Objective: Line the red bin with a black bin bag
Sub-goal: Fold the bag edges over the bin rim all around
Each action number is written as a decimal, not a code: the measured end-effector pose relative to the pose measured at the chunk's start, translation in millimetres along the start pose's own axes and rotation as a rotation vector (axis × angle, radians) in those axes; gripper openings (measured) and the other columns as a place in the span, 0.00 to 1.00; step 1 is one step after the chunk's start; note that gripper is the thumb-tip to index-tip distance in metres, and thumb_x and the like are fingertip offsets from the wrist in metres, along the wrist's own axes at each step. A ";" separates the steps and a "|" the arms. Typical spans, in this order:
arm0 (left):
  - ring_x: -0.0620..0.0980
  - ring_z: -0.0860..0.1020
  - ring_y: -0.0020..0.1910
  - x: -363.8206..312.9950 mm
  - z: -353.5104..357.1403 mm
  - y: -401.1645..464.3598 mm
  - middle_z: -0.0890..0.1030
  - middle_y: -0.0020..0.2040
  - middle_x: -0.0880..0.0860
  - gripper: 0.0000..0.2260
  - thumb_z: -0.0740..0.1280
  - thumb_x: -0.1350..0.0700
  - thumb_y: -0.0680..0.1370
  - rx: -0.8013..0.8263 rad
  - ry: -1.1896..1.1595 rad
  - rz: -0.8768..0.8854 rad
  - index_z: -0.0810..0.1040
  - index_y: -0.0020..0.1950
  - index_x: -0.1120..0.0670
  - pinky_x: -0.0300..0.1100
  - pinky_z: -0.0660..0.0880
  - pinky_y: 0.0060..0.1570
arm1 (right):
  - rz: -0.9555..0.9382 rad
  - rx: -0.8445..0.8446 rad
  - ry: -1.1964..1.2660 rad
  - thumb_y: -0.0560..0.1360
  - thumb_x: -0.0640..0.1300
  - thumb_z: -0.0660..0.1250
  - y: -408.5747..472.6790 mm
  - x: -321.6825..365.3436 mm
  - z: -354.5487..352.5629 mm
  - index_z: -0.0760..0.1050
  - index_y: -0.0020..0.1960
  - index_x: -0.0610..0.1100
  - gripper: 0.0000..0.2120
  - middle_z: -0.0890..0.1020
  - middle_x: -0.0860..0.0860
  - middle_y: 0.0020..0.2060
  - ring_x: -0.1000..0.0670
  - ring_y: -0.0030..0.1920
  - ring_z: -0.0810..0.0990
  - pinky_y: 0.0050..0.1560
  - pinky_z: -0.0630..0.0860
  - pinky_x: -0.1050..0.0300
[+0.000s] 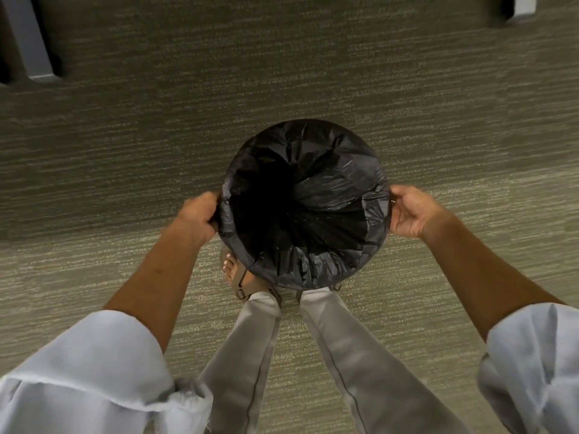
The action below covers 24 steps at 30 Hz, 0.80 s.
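A black bin bag (329, 183) is spread over a round opening seen from straight above, its edge folded down all around the rim. The red bin under it is fully hidden by the plastic. The bag's inside sags into a dark hollow at the centre left. My left hand (200, 216) is closed on the bag's folded edge at the left side of the rim. At the right side of the rim, my right hand (407, 211) presses its fingers and thumb against the bag's edge.
Grey-green carpet (313, 73) covers the floor all around. My legs in light trousers and a sandalled foot (235, 274) stand just below the bin. A grey furniture leg (28, 42) is at the far left, another grey piece (523, 4) at the far right.
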<state>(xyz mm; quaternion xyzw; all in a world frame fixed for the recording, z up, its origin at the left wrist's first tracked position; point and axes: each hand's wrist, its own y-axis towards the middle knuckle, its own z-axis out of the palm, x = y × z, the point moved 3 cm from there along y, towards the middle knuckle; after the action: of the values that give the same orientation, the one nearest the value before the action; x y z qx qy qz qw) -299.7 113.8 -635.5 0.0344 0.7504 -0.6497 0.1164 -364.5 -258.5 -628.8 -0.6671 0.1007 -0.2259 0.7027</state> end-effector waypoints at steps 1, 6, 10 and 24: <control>0.52 0.84 0.43 1.7 -2.1 -2.0 0.85 0.46 0.55 0.08 0.63 0.60 0.78 -0.020 -0.073 0.045 0.82 0.49 0.59 0.43 0.82 0.33 | -0.038 -0.007 0.013 0.83 0.44 0.55 -0.5 -0.5 0.9 0.81 0.53 0.38 0.16 0.87 0.42 0.46 0.44 0.47 0.87 0.40 0.84 0.49; 0.44 0.80 0.31 18.2 -10.6 -20.7 0.82 0.36 0.50 0.09 0.61 0.59 0.81 0.036 -0.450 0.163 0.78 0.44 0.56 0.38 0.79 0.35 | -0.269 -0.069 0.005 0.83 0.41 0.57 -2.2 -1.0 3.4 0.77 0.58 0.42 0.12 0.86 0.44 0.51 0.46 0.50 0.86 0.47 0.83 0.50; 0.47 0.78 0.37 40.8 -17.1 -40.4 0.81 0.33 0.47 0.07 0.65 0.53 0.77 -0.114 -0.224 0.168 0.78 0.40 0.51 0.43 0.74 0.40 | -0.317 -0.080 -0.039 0.83 0.42 0.51 -7.2 -2.7 7.7 0.77 0.56 0.38 0.16 0.85 0.43 0.49 0.44 0.50 0.84 0.50 0.82 0.48; 0.52 0.82 0.54 65.1 2.4 -42.4 0.85 0.50 0.55 0.12 0.56 0.59 0.83 0.110 -0.474 0.054 0.79 0.52 0.60 0.47 0.78 0.57 | -0.184 -0.120 -0.072 0.83 0.45 0.51 -12.0 -2.5 15.2 0.81 0.54 0.41 0.19 0.88 0.44 0.46 0.45 0.49 0.87 0.38 0.83 0.52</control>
<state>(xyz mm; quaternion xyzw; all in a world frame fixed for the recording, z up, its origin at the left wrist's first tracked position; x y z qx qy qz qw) -371.1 98.4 -609.1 -0.0924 0.6646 -0.6760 0.3045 -362.1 -243.9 -616.0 -0.7220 0.0269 -0.2591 0.6410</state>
